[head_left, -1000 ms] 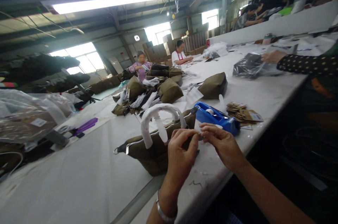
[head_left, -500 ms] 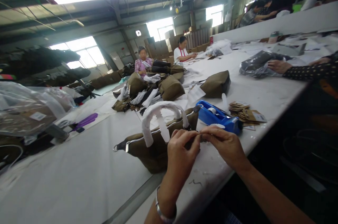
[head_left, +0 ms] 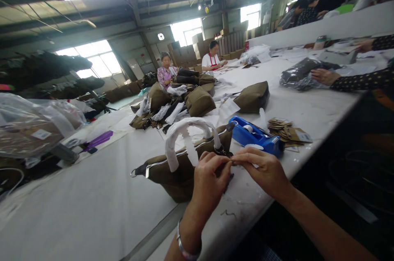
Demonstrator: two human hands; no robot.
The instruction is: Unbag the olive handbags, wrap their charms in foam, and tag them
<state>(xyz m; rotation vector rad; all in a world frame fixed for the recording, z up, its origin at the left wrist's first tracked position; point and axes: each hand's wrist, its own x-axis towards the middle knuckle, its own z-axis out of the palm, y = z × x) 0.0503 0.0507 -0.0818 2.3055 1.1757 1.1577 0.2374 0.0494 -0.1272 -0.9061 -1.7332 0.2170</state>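
An olive handbag (head_left: 175, 179) stands on the white table, its silver zipper closed and its handles (head_left: 172, 144) wrapped in white paper. At the bag's near right side my left hand (head_left: 212, 175) is closed in a pinch. Fingertip to fingertip with it, my right hand (head_left: 261, 166) also pinches. Whatever lies between the fingers is too small to make out. A dark chain or strap piece (head_left: 222, 151) hangs at the handle's base just above the fingers. Right behind my right hand sits a blue tape dispenser (head_left: 255, 136).
Brown tags (head_left: 287, 131) are piled right of the dispenser. More olive bags (head_left: 200, 101) and white paper lie farther back. At right, a co-worker's hand (head_left: 324, 76) rests on a plastic-wrapped dark bag (head_left: 300, 74). Purple strips (head_left: 100, 140) lie at left.
My hands have shifted slightly, still pinched together, and the dark piece by the handle shows more. At right, the co-worker's other hand has reached farther back over the table.
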